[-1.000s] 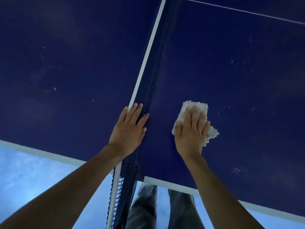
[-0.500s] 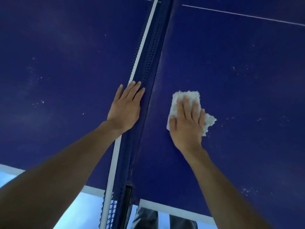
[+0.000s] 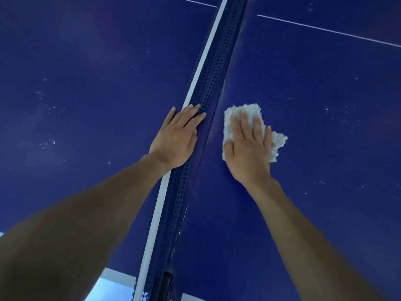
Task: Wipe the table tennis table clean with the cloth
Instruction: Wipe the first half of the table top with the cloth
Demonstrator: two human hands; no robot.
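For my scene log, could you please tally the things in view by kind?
Hands: 2 (left hand, right hand)
White cloth: 1
Net: 1
Blue table: 1
Total: 5

Bare left hand (image 3: 174,141), bare right hand (image 3: 249,155), bare forearms (image 3: 303,224).

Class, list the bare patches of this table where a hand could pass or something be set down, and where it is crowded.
Free: the table half left of the net and left hand; also right of the cloth, up to the white line. Crowded: the strip between net and right hand.
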